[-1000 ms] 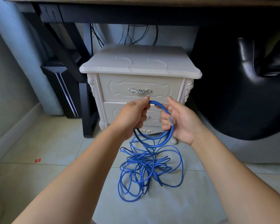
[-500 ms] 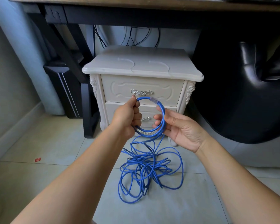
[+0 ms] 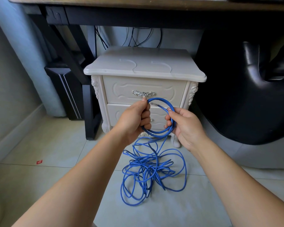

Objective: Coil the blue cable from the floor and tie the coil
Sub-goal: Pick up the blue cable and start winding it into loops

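A: What's around you?
B: A white carved nightstand (image 3: pixel 144 71) at twelve o'clock, under a brown wooden surface (image 3: pixel 138 4); a black leather chair (image 3: pixel 236 95) at two.
A: And the thin blue cable (image 3: pixel 156 133)?
B: My left hand (image 3: pixel 134 118) grips a small loop's nine o'clock side, my right hand (image 3: pixel 185 126) its three o'clock side, fingers curled round it. Half a second ago they lay open. The rest lies tangled on the pale tiled floor (image 3: pixel 56 145).

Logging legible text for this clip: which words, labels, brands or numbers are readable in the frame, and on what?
No text can be read.
Red scrap on the floor: too small to tell whether it bears print.
Blue cable: no legible jacket print.
White nightstand: carved ornament only, no lettering.
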{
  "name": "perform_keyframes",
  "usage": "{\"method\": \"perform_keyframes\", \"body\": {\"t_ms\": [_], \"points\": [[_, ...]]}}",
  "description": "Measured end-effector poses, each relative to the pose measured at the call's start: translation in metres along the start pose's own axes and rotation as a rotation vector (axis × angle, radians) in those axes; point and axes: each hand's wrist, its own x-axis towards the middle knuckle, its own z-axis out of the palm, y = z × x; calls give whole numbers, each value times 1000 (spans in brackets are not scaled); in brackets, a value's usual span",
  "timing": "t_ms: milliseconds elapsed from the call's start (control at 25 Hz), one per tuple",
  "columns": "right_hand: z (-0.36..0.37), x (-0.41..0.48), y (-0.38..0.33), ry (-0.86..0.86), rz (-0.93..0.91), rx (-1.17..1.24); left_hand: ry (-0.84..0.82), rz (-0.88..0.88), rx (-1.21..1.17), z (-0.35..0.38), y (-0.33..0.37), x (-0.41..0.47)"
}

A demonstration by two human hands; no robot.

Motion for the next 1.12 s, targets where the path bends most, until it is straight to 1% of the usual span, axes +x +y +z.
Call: {"method": "perform_keyframes", "body": {"t_ms": [120,240,320,440,520,600,720,800,840,920,1000,1040,1120], "points": [[-2,2,-5,-12,21,281,-1,-34,-83,-1,-1,1],[-6,3,-9,-85,54,363,-7,-70,-176,-1,-5,2],[-7,3,-10,-88,40,311,-18,-78,-186,-2,-6,2],[-6,2,-9,-42,-55,128,-69,-107,-167,-4,-3,1],[-5,2,-9,-29,-95,77,-83,-138,-137,-2,-1,1],[-4,2,-8,-41,-126,19,-31,-157,-76,1,0,1],[-5,0,-12,-115,-178,-152,43,-146,17,-2,6,5],[-7,-1,-15,-177,-186,-263,36,-111,146,-5,14,6],[-7,-2,-16,-208,-186,-319,31,-87,258,-6,17,7],[-7,-3,-17,-266,-193,-437,10,-23,566,-2,19,5],[-4,-5,-17,-302,-212,-545,-50,32,854,1,14,4],[-3,-5,-16,-308,-214,-589,-72,38,952,1,11,3],[0,-4,-14,-299,-199,-654,-73,73,1056,-1,8,3]]}}
